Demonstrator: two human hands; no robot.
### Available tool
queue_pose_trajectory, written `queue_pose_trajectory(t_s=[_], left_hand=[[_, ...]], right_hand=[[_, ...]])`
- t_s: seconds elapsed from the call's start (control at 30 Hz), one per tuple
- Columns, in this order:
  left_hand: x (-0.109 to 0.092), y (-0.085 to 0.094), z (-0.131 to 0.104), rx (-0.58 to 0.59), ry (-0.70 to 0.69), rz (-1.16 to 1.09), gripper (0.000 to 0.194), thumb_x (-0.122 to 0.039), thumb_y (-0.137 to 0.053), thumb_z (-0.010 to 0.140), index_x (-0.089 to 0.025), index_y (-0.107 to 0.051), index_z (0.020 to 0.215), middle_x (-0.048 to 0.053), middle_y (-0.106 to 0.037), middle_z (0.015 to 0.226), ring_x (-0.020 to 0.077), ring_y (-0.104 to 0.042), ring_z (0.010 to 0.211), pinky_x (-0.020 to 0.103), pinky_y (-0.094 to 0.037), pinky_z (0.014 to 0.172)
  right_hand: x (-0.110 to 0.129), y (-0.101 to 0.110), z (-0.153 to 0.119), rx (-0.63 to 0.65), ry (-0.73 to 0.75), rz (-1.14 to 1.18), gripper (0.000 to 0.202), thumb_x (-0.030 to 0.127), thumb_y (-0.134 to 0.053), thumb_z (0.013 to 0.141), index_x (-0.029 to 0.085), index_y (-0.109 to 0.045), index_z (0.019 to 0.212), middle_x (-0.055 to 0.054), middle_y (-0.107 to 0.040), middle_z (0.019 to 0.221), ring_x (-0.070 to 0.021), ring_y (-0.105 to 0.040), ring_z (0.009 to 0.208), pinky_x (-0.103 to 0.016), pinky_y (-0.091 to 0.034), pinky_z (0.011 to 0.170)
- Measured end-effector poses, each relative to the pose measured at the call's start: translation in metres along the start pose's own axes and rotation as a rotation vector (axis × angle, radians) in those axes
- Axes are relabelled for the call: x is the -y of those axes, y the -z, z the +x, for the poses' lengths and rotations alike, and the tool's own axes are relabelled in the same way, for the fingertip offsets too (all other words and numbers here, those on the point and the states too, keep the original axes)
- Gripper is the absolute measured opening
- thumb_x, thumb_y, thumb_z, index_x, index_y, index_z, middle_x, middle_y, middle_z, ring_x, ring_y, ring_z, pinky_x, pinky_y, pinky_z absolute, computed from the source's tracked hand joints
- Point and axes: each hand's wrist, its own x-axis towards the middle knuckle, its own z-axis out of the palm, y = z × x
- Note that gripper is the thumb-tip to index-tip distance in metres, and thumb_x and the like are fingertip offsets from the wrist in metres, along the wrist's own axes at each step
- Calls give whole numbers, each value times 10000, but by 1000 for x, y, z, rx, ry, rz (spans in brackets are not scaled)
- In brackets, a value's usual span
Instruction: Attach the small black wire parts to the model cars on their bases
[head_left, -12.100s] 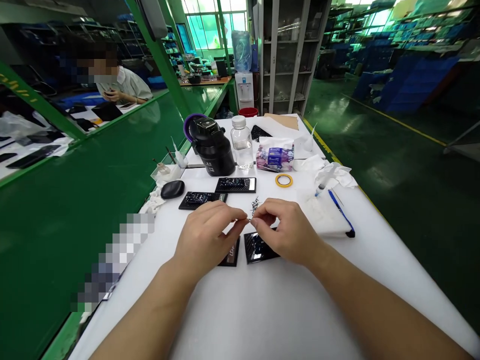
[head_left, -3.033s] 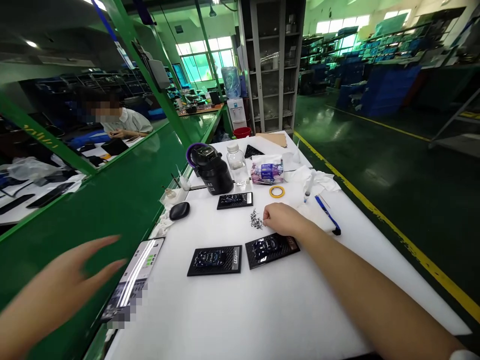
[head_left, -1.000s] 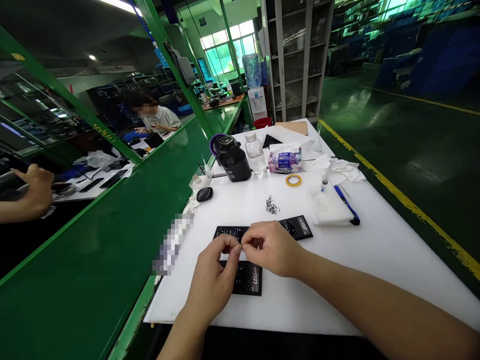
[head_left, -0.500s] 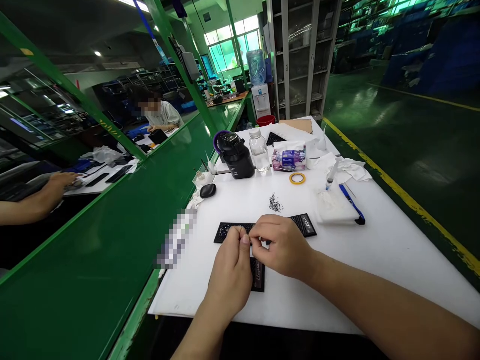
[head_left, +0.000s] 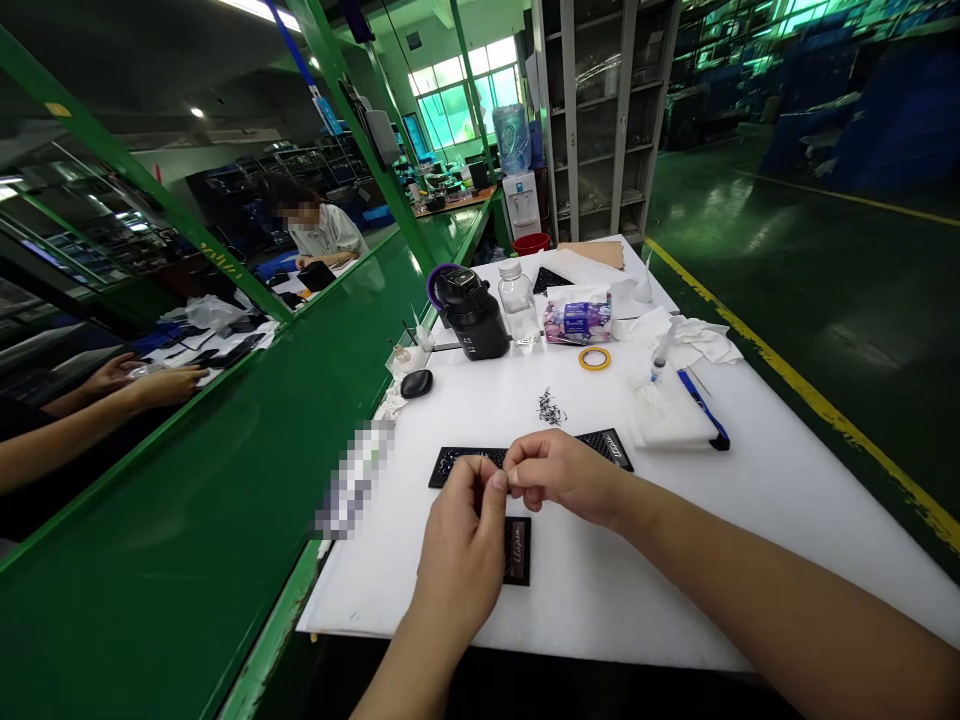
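Over the white tabletop (head_left: 630, 580) my left hand (head_left: 469, 535) and my right hand (head_left: 559, 470) meet, thumbs and fingertips pinched close together. Whatever lies between the fingertips is too small to make out. Partly covered by my left hand is a black plate with "Utopia" lettering (head_left: 517, 550). Behind the hands lies a dark textured plate (head_left: 450, 462) on the left, and to the right another black lettered plate (head_left: 613, 448), partly hidden by my right hand. A small heap of thin black pieces (head_left: 551, 408) rests just beyond.
A black bottle (head_left: 480, 325), a clear bottle (head_left: 519, 305) and a purple tissue pack (head_left: 577, 318) stand at the back. Nearer are yellow tape (head_left: 595, 358), a black mouse (head_left: 416, 383), a syringe (head_left: 661, 355) and a white cloth (head_left: 667, 415). Co-workers sit beyond the green partition (head_left: 225, 480).
My right hand has turned slightly and its fingers have curled in closer to my left fingertips. Beyond the partition, a co-worker's arms have shifted, with both hands now showing.
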Motion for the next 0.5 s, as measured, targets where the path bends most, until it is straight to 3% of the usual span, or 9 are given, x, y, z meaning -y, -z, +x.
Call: queue_pose_trajectory(t_s=[0.13, 0.2, 0.3, 0.5], left_hand=[[7, 1, 0, -242, -346, 189, 24, -180, -585, 922, -194, -592, 940, 33, -657, 866, 181, -625, 817, 313, -503, 740], [9, 2, 0, -295, -464, 208, 123, -106, -606, 896, -194, -607, 981, 36, -681, 901, 183, -638, 857, 321, -508, 785], [10, 4, 1, -271, -528, 191, 162, -63, -615, 880, -202, -629, 963, 26, -710, 888, 176, -650, 828, 322, -516, 767], [8, 3, -1, -250, -513, 151, 151, -71, -594, 902, -200, -650, 958, 36, -725, 888, 187, -662, 823, 333, -524, 746]], right_hand=[[0, 1, 2, 32, -36, 97, 69, 228, -627, 654, 167, -619, 685, 10, -564, 632, -108, -477, 542, -243, -411, 549], [0, 1, 2, 37, -37, 112, 69, 226, -640, 657, 166, -624, 686, 6, -569, 642, -109, -479, 549, -245, -402, 553], [1, 1, 2, 52, -35, 125, 57, 213, -642, 670, 165, -633, 699, 0, -582, 670, -112, -489, 574, -246, -394, 570], [2, 2, 0, 93, -29, 132, 62, 219, -639, 675, 165, -624, 700, 2, -566, 657, -119, -490, 595, -250, -403, 588]])
